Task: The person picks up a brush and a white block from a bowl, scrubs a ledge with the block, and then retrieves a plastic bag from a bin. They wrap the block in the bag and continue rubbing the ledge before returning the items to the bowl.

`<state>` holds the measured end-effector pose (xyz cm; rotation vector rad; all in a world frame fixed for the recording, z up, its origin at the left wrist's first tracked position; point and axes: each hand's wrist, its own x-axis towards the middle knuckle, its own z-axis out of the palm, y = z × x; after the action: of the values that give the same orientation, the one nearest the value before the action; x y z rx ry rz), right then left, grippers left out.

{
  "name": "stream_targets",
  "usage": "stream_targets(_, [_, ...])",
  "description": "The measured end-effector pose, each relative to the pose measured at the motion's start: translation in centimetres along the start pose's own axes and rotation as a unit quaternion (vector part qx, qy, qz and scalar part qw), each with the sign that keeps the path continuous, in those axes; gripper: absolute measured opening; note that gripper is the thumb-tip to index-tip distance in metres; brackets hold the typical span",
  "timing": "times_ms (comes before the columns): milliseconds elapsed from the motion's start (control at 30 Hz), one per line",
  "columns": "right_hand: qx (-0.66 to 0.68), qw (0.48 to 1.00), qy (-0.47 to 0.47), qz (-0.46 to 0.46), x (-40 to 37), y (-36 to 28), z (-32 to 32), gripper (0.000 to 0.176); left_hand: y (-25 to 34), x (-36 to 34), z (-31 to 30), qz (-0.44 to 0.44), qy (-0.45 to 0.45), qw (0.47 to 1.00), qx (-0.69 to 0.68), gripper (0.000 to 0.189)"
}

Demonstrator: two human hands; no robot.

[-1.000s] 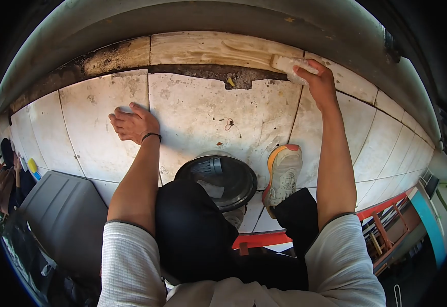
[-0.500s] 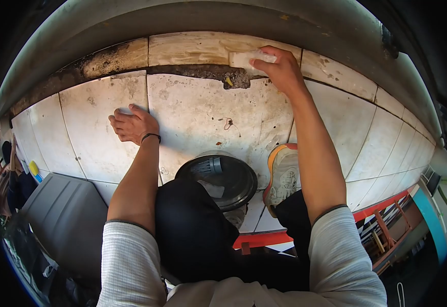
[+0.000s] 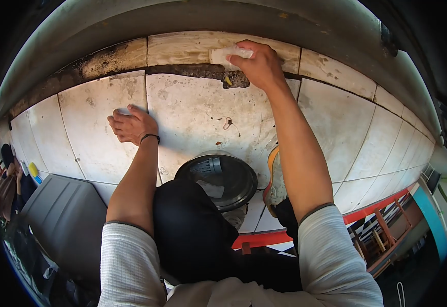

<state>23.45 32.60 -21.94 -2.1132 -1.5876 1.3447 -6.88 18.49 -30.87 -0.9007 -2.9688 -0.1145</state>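
Observation:
My right hand grips a whitish rectangular sponge-like pad and presses it against the stained strip of upright tile at the back. My left hand rests on the white floor tile, fingers stretched and holding nothing. Between my knees and the tiles stands a round dark basin. In it are a grey-blue brush-like object and a pale flat piece. Below the pad, a broken dark gap runs along the tile edge, with a small yellow bit in it.
A grey ribbed container stands at my left, near a yellow-and-blue object. Another person is at the far left. My shoe is beside the basin. A red edge borders the tiles; small debris lies on them.
My right hand has slid left along the tile strip with the pad, and the forearm has followed. My left hand stays nearly in place. The person at far left has shifted.

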Motion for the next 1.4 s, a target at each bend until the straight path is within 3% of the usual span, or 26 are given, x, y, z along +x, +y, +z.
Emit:
stream_targets(67, [-0.013, 1.0, 0.013, 0.02, -0.3, 0.8, -1.7, 0.058, 0.1, 0.1, -0.1, 0.0, -0.003, 1.0, -0.001, 0.061])
stream_targets(100, [0.03, 0.998, 0.017, 0.043, -0.3, 3.8, -3.3, 0.057, 0.0, 0.1, 0.0, 0.002, -0.002, 1.0, -0.001, 0.06])
stream_targets(133, [0.011, 0.997, 0.082, -0.007, -0.4, 7.6, -4.7, 0.057, 0.0, 0.2, 0.0, 0.001, -0.001, 1.0, -0.001, 0.06])
stream_targets(167, [0.042, 0.995, 0.092, -0.002, 0.1, 11.4, -6.1, 0.058, 0.0, 0.1, 0.1, 0.002, 0.0, 1.0, -0.002, 0.06])
stream_targets(267, [0.026, 0.995, 0.087, 0.045, -1.2, 8.6, -6.5, 0.057, 0.4, 0.0, -0.3, -0.003, -0.005, 1.0, 0.004, 0.059])
stream_targets(367, [0.003, 1.0, 0.009, 0.025, -0.2, 1.3, -1.4, 0.054, -0.1, 0.2, 0.2, 0.002, 0.004, 1.0, -0.001, 0.06])
stream_targets(433, [-0.012, 1.0, 0.011, -0.011, 0.3, 0.0, -0.2, 0.054, 0.0, 0.1, -0.1, -0.001, 0.005, 1.0, -0.004, 0.06])
stream_targets(500, [-0.021, 0.998, 0.034, -0.039, 0.6, 2.6, -1.0, 0.055, 0.3, 0.1, 0.0, 0.005, 0.004, 1.0, -0.004, 0.06])
stream_targets(567, [-0.025, 0.998, 0.03, 0.051, -0.2, 6.2, -5.5, 0.059, 0.0, 0.1, 0.1, 0.003, 0.008, 1.0, 0.003, 0.06])
stream_targets(600, [0.004, 0.997, 0.08, -0.014, 0.1, 9.9, -6.6, 0.06, -0.1, 0.1, 0.1, 0.001, 0.01, 1.0, 0.003, 0.06])
stream_targets(667, [0.002, 0.996, 0.086, -0.017, 0.0, 11.4, -7.5, 0.057, 0.1, 0.0, 0.1, 0.005, 0.012, 1.0, 0.003, 0.06])
stream_targets(767, [-0.025, 0.999, -0.004, 0.028, -1.0, 3.4, -3.9, 0.055, 0.3, 0.0, 0.0, 0.0, 0.009, 1.0, 0.008, 0.06])
stream_targets(833, [-0.034, 0.999, -0.009, -0.032, 0.0, 0.5, -0.9, 0.054, 0.1, 0.2, 0.1, -0.002, 0.013, 1.0, 0.001, 0.06])
stream_targets(867, [-0.037, 0.998, -0.01, -0.055, 0.0, 0.3, -0.2, 0.054, 0.0, 0.1, 0.2, 0.002, 0.011, 1.0, -0.001, 0.061])
stream_targets(1033, [-0.031, 0.998, 0.047, 0.013, -0.2, 8.0, -6.4, 0.058, 0.2, 0.1, -0.1, -0.002, 0.001, 1.0, -0.002, 0.06])
stream_targets(1100, [-0.034, 0.998, 0.047, 0.01, -0.1, 7.9, -6.3, 0.057, 0.1, -0.1, -0.1, -0.001, 0.0, 1.0, 0.0, 0.06])
stream_targets(1300, [-0.015, 0.999, -0.012, -0.049, 1.0, -1.8, 1.7, 0.049, -0.1, 0.1, 0.0, -0.004, 0.006, 1.0, 0.0, 0.06])
stream_targets(1400, [-0.067, 0.996, 0.019, -0.058, 0.9, -0.5, 0.4, 0.05, 0.2, 0.2, 0.2, 0.005, 0.006, 1.0, -0.004, 0.06])
